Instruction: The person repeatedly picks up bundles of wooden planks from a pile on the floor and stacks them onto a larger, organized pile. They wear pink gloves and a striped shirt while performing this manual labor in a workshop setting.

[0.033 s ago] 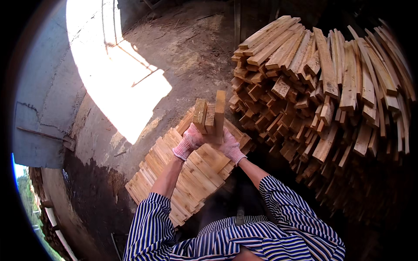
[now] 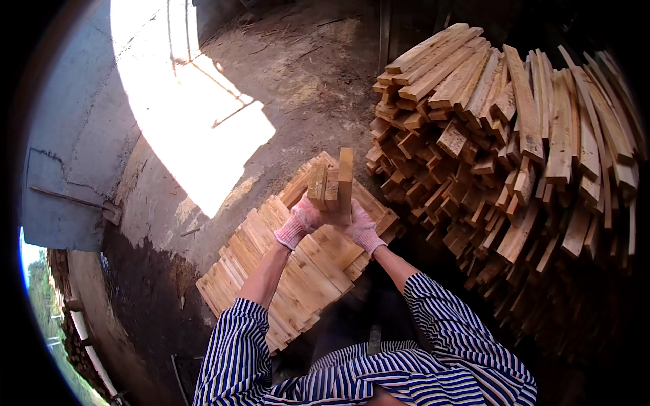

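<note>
In the head view, gripped three short brown wooden pieces near the low end, using both hands. Curled the left hand, in knitted pink-and-white cloth, around the left side, and the right hand, covered the same way, around the right side. Could not see the fingertips well enough to tell how far under the wood. Held the pieces over the far part of a neat stack of flat, pale yellow wooden boards, in front of a blue-and-white striped cloth shirt. Could not tell if touching the stack or just above. Changed almost nothing in the hold. Seemed only to look a tiny bit more to the left, so saw the big messy pile of long tan wooden sticks and the bright white sun patch farther right. Looked, from that, like no new step in the work, just holding.
</note>
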A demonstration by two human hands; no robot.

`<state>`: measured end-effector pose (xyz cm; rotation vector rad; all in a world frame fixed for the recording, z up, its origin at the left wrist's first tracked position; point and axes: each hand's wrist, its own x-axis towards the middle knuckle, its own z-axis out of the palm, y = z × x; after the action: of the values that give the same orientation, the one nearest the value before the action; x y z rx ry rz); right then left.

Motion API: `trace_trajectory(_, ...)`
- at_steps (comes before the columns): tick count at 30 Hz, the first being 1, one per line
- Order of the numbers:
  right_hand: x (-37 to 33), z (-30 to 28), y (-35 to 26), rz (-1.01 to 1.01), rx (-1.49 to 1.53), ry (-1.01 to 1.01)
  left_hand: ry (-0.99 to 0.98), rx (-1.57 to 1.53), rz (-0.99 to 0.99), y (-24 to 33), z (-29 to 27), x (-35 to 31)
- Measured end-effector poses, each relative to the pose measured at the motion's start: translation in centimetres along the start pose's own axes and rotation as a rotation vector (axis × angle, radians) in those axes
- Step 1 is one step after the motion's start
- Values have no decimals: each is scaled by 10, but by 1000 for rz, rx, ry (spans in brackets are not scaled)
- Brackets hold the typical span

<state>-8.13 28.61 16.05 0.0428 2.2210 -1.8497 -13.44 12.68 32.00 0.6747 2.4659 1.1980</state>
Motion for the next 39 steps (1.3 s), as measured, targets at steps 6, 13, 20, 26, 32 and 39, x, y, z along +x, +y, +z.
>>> trace_trajectory(6, 44, 16, 10, 124, -377, -366, 431, -560, -289, -112, 22, -31)
trace_trajectory(13, 26, 18, 0, -159, -220, -188, 655, -1346, -349, -181, 21, -15)
trace_trajectory(20, 15, 61, 65, 235, -623, -236, 905, -1356, -858, -233, 56, -111)
trace_trajectory(26, 9, 125, 83, 106, -753, -339, 865, -1661, -919, -292, 84, -190)
trace_trajectory(32, -23, 123, 34, 8, -366, -537, 776, -1597, -940, -239, 98, -115)
trace_trajectory(39, 55, 54, 32, 223, -726, -336, -188, 485, -929, -255, 94, -93)
